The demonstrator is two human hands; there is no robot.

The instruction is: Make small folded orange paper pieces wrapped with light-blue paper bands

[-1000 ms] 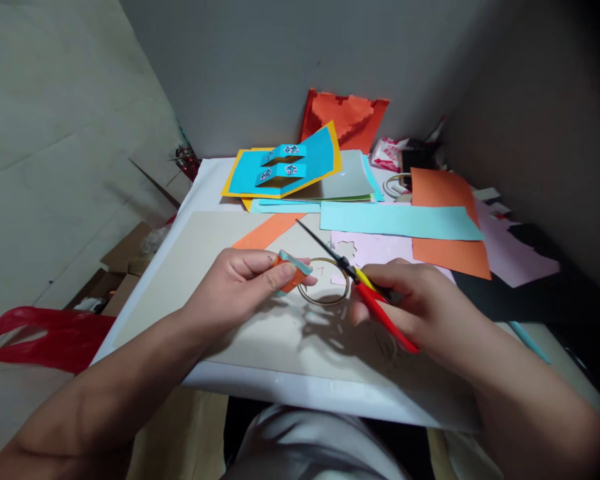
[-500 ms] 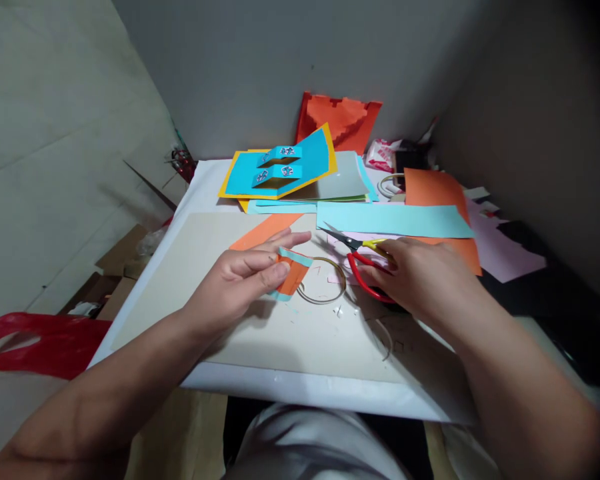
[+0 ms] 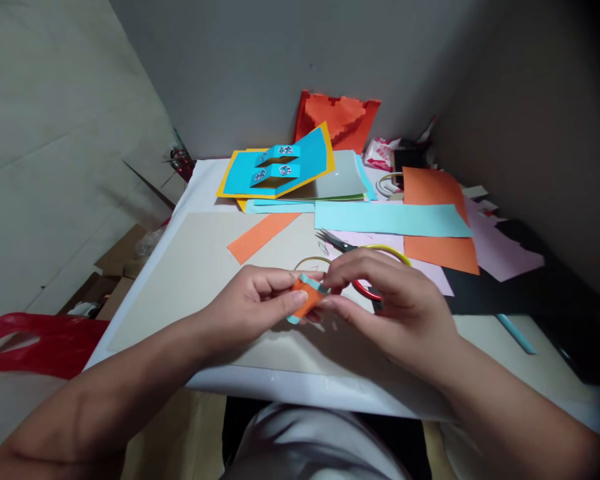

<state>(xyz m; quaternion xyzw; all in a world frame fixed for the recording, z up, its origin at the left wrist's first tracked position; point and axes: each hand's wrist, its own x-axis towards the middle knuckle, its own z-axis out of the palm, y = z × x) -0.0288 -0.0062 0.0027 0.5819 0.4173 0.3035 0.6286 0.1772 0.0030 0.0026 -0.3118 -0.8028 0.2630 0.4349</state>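
My left hand [image 3: 260,300] pinches a small orange piece of paper with light blue edges [image 3: 309,299] between thumb and fingers, just above the table. From the other side my right hand [image 3: 390,307] has its thumb and fingertips at the right end of this paper; the exact contact is partly hidden. Scissors with one yellow and one red handle [image 3: 387,249] lie beyond my right hand, partly covered by it. Behind the paper, a roll of tape [image 3: 313,260] shows only its upper rim.
An orange paper strip [image 3: 263,237] lies on the grey board [image 3: 175,287]. Behind are a light blue strip [image 3: 390,219], orange paper [image 3: 433,187] and a blue-and-yellow pop-up card [image 3: 310,157]. A red folded card [image 3: 337,123] leans on the wall. Pink scraps [image 3: 505,250] lie right.
My right hand has put the scissors down on the table and moved left to the small paper piece. My left hand has brought the piece slightly right and nearer to me.
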